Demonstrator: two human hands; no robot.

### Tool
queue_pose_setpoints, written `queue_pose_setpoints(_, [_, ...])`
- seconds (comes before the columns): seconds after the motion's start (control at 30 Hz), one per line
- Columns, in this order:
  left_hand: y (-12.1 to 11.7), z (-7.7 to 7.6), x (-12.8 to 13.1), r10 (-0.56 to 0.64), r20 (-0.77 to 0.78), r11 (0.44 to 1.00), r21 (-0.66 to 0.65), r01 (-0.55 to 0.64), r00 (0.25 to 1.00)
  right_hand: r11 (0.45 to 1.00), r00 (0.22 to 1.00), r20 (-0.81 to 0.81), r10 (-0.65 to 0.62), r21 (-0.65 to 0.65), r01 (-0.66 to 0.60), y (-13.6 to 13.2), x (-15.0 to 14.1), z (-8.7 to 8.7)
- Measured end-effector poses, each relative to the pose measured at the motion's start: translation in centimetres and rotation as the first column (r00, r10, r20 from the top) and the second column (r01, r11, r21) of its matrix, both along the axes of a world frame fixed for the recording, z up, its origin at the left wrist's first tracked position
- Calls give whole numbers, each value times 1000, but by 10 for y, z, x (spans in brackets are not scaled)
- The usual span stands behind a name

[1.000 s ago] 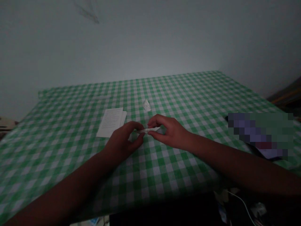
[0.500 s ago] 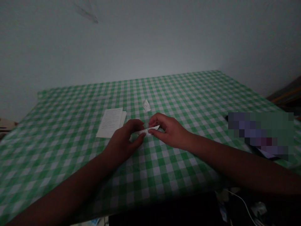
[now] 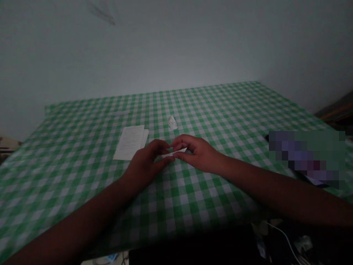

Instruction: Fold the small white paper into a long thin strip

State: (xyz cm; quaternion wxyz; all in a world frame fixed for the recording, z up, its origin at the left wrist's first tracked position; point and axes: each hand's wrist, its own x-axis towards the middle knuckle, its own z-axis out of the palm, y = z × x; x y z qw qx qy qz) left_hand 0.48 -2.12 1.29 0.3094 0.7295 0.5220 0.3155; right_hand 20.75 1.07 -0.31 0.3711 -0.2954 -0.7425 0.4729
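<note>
My left hand (image 3: pixel 147 165) and my right hand (image 3: pixel 197 152) meet over the middle of a table covered by a green and white checked cloth (image 3: pixel 215 110). Both pinch a small folded strip of white paper (image 3: pixel 176 151) between thumb and fingers, the left at its left end, the right at its right end. The strip sits just above the cloth. Much of it is hidden by my fingers.
A flat stack of white printed sheets (image 3: pixel 131 141) lies left of the hands. A small folded white paper piece (image 3: pixel 172 123) sits beyond them. A blurred dark object (image 3: pixel 306 156) lies at the right edge. A white cable (image 3: pixel 284 237) hangs below the near edge.
My hands have drawn closer together on the strip, and its right end has tilted up slightly. The other papers have not moved.
</note>
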Motion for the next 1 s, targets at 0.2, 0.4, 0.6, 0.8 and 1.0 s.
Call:
queue_pose_setpoints(0.2, [0, 0, -1, 42, 78, 995, -97, -34, 996, 995, 995, -2, -95, 10, 95, 0, -1, 1])
queue_pose_setpoints(0.4, [1, -1, 1, 77, 169, 984, -170, -48, 983, 993, 994, -45, -103, -67, 100, 2, -2, -2])
queue_pose_setpoints(0.6, [6, -2, -3, 81, 109, 988, -142, -65, 991, 987, 990, -26, -139, -87, 136, 13, 2, -8])
queue_pose_setpoints(0.8, [7, 1, -4, 81, 13, 991, -105, -79, 997, 991, 987, 95, -127, 49, 123, 17, 6, -4])
queue_pose_setpoints(1.0, [4, 4, -1, -31, -172, 999, -46, 23, 985, 978, 972, 219, -82, 208, 36, 15, 5, -4])
